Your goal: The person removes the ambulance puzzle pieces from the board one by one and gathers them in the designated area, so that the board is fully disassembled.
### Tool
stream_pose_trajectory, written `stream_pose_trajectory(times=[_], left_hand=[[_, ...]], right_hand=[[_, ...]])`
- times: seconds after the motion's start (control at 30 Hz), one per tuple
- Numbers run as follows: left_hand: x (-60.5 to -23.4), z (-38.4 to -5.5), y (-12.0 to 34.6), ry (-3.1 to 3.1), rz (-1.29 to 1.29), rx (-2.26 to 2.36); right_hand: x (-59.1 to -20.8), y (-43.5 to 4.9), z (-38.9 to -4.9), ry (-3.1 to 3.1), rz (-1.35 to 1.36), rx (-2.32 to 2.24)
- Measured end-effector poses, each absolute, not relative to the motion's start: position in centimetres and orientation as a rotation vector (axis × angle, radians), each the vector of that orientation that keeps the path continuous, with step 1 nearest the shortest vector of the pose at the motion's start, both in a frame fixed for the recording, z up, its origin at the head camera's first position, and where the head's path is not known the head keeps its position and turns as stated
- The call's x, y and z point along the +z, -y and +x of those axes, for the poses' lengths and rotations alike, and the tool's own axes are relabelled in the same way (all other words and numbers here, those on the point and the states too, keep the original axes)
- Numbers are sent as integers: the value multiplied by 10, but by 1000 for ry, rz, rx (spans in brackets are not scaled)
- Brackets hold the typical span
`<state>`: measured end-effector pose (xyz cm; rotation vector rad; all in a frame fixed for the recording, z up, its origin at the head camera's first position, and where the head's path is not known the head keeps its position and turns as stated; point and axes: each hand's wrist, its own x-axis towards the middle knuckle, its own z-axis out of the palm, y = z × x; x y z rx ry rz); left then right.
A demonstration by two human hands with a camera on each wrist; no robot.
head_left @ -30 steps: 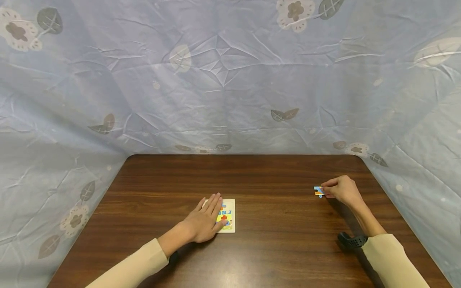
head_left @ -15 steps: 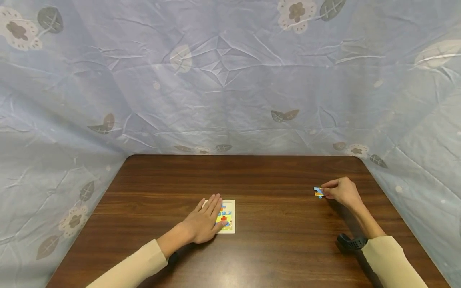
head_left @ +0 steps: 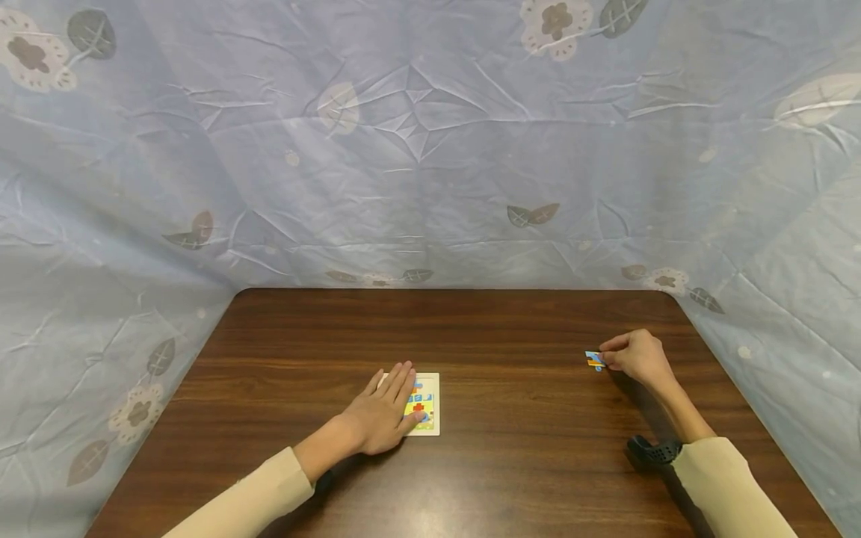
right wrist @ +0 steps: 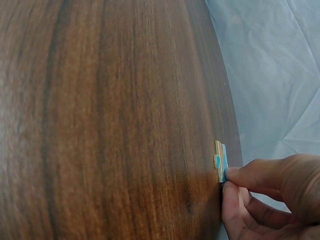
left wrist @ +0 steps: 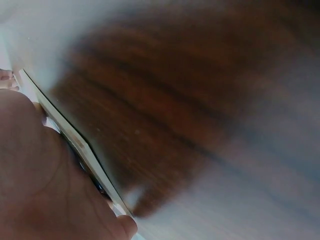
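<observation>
A small puzzle board (head_left: pixel 430 381) with a pale frame lies on the table, its picture in yellow, red and blue. My left hand (head_left: pixel 382 412) rests over its left part with fingers straight, hiding that side. In the left wrist view the palm (left wrist: pixel 35 185) lies along the edge of the board (left wrist: pixel 90 157). Far to the right, my right hand (head_left: pixel 637 359) pinches a blue and orange jigsaw piece (head_left: pixel 593 359) between thumb and fingers. The right wrist view shows that piece (right wrist: pixel 220 162) from its side, its thin wooden edge visible, held close over the tabletop.
The brown wooden table (head_left: pixel 511 463) has rounded far corners. A grey-blue floral cloth (head_left: pixel 417 187) hangs behind it and along both sides. A black band (head_left: pixel 654 450) sits on the right wrist.
The jigsaw piece tilts slightly in my right hand's pinch, which stays in nearly the same place. My left hand and the puzzle board have not visibly moved.
</observation>
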<state>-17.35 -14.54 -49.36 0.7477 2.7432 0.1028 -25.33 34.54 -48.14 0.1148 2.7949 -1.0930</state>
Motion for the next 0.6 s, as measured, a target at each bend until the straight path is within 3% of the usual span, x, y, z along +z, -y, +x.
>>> stream_pose_trajectory(times=[0.6], left_hand=[[-490, -173, 143, -2733, 734, 131]], right_hand=[[-462, -338, -250, -2937, -14, -1056]])
